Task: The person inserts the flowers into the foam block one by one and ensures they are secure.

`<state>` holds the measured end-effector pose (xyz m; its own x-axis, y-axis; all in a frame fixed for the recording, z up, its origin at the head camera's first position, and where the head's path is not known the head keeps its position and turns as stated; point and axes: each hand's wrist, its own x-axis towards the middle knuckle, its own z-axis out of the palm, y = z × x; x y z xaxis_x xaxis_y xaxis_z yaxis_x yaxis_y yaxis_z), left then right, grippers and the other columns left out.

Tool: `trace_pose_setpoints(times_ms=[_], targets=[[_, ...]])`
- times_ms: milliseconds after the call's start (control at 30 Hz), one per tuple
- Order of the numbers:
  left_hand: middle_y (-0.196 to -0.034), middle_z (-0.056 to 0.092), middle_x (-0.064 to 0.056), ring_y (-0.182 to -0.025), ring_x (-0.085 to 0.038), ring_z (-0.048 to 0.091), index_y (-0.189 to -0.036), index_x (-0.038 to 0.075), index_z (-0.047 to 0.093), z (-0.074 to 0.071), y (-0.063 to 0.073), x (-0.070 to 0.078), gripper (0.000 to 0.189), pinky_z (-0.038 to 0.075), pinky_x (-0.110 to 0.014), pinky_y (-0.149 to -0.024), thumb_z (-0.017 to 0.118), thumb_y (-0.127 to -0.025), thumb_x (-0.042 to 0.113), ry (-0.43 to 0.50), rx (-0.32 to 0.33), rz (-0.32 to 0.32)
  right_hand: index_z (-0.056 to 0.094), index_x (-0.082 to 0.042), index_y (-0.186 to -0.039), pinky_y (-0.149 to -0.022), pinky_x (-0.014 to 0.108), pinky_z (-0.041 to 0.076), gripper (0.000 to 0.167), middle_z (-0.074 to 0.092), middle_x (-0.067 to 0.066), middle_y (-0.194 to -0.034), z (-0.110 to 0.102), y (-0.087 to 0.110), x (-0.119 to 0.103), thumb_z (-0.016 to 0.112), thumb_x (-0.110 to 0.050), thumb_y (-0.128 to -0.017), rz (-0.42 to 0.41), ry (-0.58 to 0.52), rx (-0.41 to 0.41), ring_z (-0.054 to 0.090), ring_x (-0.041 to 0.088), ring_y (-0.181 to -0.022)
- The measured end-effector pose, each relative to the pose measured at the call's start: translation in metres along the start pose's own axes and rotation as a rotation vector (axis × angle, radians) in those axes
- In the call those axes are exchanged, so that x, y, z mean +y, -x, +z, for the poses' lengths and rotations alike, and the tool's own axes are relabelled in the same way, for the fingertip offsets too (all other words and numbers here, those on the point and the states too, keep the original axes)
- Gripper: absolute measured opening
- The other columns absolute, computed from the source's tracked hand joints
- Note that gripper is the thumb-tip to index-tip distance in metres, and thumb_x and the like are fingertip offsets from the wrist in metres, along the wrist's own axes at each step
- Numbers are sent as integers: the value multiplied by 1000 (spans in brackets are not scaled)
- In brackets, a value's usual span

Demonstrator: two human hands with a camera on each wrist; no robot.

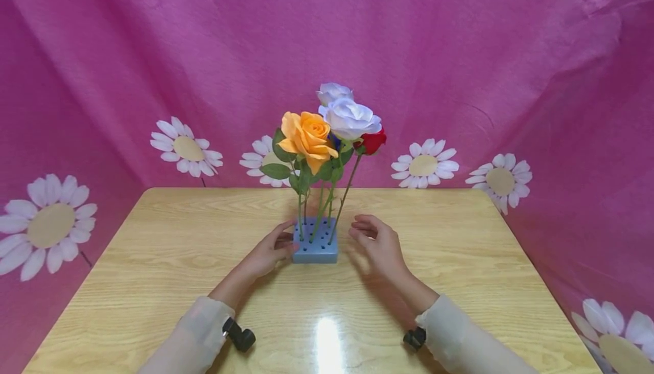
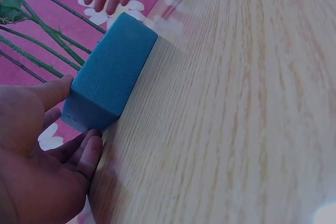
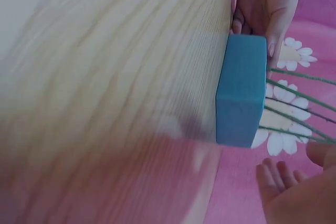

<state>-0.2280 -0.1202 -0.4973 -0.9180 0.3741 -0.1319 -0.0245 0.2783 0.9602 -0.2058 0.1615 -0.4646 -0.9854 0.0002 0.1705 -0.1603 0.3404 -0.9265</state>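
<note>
A blue foam block (image 1: 315, 257) with rows of holes sits on the table, and several artificial roses stand in it. They include an orange rose (image 1: 309, 133), a pale lavender rose (image 1: 351, 118) with another behind it, and a red rose (image 1: 375, 142); a bit of dark blue shows between them. My left hand (image 1: 267, 253) touches the block's left side, its thumb (image 2: 56, 91) at the upper edge and fingertips low down. To the block's right, my right hand (image 1: 380, 246) hovers apart from it, fingers loosely bent with nothing in them.
The wood-grain table (image 1: 153, 266) reaches back to a pink curtain (image 1: 245, 50) printed with white daisies. Green leaves (image 1: 276, 171) spread out below the orange rose. Small black devices (image 1: 239, 335) are strapped at both wrists.
</note>
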Motion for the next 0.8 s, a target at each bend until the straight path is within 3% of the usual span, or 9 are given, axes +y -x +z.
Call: trace_pose_setpoints(times_ms=[367,567,700,800], targets=[[-150,46,-29,-137,-45,49,-163,12,28,2,0,1,68,49,-51,-107,62,-103,13,16,11,-25,51,1,-146,-103,53,52,55,58,25,-143,-34,11,13,72,-17,-99,-18,211,-108,60,39,-128],[-149,43,-34,-134,-47,50,-162,6,27,1,3,3,70,52,-48,-103,64,-103,16,-4,15,0,47,3,-149,-106,59,47,63,54,25,-148,-48,20,15,73,-23,-98,-56,350,-122,54,43,-133],[-150,43,-34,-136,-48,49,-161,7,28,-1,7,4,70,49,-54,-105,66,-102,18,-17,29,3,41,3,-153,-110,61,42,73,49,28,-151,-56,26,18,73,-30,-97,-69,472,-135,51,45,-135],[-148,45,-33,-135,-49,49,-161,5,30,-5,11,4,71,45,-58,-109,67,-102,21,-84,47,5,35,2,-157,-114,64,36,78,41,30,-155,-61,29,20,71,-35,-99,-52,529,-157,44,47,-141]])
